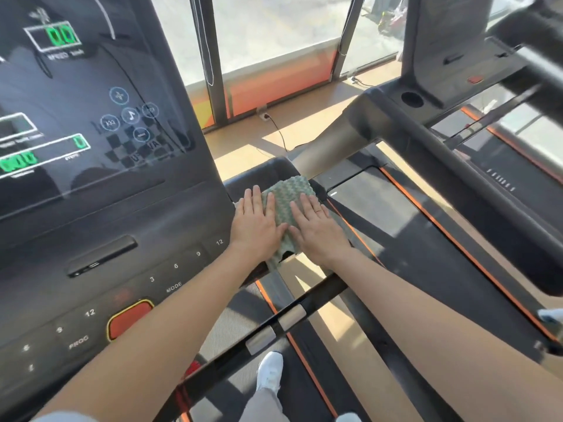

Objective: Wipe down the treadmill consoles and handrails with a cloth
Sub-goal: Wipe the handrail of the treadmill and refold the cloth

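One crossbar (320,289) is running under both forearms. Flat left hand (256,222) and right hand (316,231) are pressing the green cloth (285,196), stretching lengthwise toward the window (274,32).

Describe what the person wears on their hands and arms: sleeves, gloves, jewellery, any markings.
The left hand and right hand are ungloved. The right hand carries a thin ring on one finger. The left forearm and right forearm are uncovered, with no watch or wristband showing. A pale fabric edge at the lower left corner may be a short sleeve; too little shows to tell.
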A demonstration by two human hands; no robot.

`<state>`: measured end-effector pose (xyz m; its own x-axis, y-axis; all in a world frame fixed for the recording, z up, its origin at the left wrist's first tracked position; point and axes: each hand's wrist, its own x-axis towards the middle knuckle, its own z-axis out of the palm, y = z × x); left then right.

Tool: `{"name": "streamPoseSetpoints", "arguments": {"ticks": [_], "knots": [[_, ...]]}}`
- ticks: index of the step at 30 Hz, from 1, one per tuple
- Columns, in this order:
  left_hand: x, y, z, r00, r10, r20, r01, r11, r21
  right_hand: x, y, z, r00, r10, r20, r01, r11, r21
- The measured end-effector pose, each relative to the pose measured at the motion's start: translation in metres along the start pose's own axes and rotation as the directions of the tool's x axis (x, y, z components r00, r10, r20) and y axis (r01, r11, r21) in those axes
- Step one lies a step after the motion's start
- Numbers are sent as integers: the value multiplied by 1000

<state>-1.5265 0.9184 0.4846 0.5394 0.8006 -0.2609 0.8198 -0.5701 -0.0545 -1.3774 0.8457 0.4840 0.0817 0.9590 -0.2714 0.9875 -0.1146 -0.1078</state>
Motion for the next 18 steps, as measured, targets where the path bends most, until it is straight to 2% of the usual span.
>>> {"name": "streamPoseSetpoints", "arguments": {"ticks": [4, 7, 12, 18], "knots": [[32, -11, -10, 1000, 2, 29, -1, 999, -40, 28, 8, -19, 998, 43, 44, -44, 999, 31], [54, -11, -15, 999, 35, -3, -35, 998, -53, 38, 15, -29, 993, 93, 71, -105, 978, 183], [87, -14, -18, 989, 135, -57, -141, 983, -122, 43, 27, -33, 986, 154, 58, -164, 888, 429], [97, -1, -21, 944, 317, -88, -321, 946, -35, 18, 45, -19, 958, 255, 134, -285, 770, 571]]}}
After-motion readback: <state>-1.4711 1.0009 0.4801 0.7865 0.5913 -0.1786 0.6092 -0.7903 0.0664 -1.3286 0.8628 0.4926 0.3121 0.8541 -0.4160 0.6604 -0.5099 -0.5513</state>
